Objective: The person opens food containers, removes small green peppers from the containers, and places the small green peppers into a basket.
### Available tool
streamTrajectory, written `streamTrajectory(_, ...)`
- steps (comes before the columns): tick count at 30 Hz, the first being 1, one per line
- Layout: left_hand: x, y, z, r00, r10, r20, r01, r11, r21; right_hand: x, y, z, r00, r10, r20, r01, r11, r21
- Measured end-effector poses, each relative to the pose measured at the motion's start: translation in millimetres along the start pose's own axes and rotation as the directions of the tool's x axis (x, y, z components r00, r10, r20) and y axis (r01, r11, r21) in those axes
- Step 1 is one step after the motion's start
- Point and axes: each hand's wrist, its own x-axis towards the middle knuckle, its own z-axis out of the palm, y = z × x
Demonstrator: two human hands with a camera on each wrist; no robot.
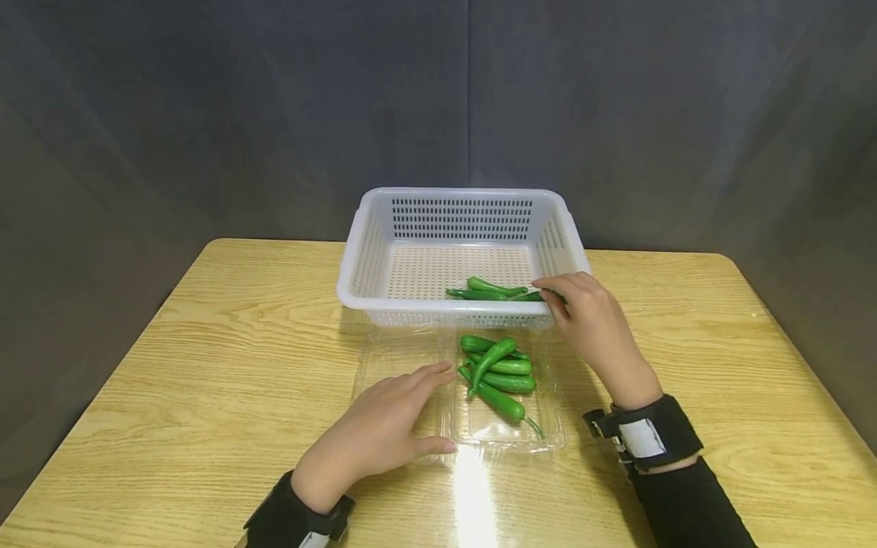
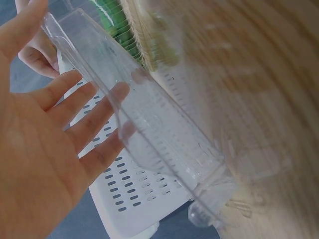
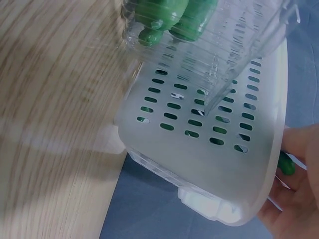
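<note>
Green pepper [image 1: 530, 296] lies crosswise in basket [image 1: 370, 243], pinched by right hand [image 1: 589, 320].

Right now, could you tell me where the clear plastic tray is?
In the head view the clear plastic tray lies on the table, just in front of the white basket, between the left hand and right hand.

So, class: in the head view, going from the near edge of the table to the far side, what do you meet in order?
Left hand → green peppers in the clear plastic tray → right hand → green peppers inside the white basket → grey backdrop.
</note>
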Motion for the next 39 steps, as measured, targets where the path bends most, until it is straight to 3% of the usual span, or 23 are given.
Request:
streamTrajectory(28, -0.6, -0.4, 0.4, 1.000, -0.005, 0.000, 0.005, 1.000, 0.006, 0.0, -2.2, -1.8, 0.998, -0.060, -0.034, 0.060, 0.998, -0.013)
streamTrajectory(39, 0.0, 0.2, -0.1, 1.000, -0.003, -0.005, 0.003, 1.000, 0.006, 2.8, -0.5, -7.2, 0.984, -0.167, -0.058, 0.168, 0.986, 0.015)
